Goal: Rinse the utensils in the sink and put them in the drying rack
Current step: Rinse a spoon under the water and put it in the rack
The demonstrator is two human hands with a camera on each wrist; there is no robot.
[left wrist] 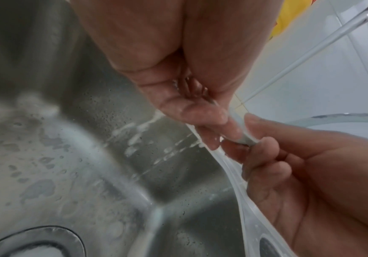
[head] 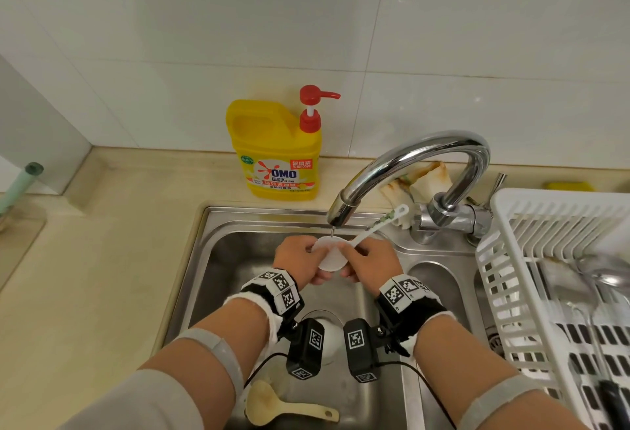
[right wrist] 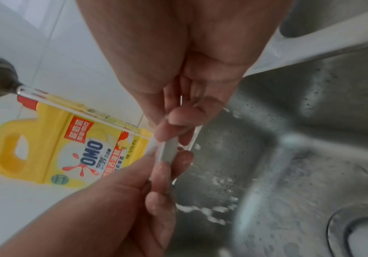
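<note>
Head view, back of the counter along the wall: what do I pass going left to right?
Green-tipped handle → yellow OMO detergent bottle → chrome faucet → white drying rack.

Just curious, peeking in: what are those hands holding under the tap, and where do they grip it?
Both hold a white plastic rice paddle: left hand and right hand grip its round blade on opposite sides.

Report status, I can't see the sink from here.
Both hands, left hand and right hand, grip white spoon under running faucet. Beige spoon waits in sink. Nothing obstructing.
</note>
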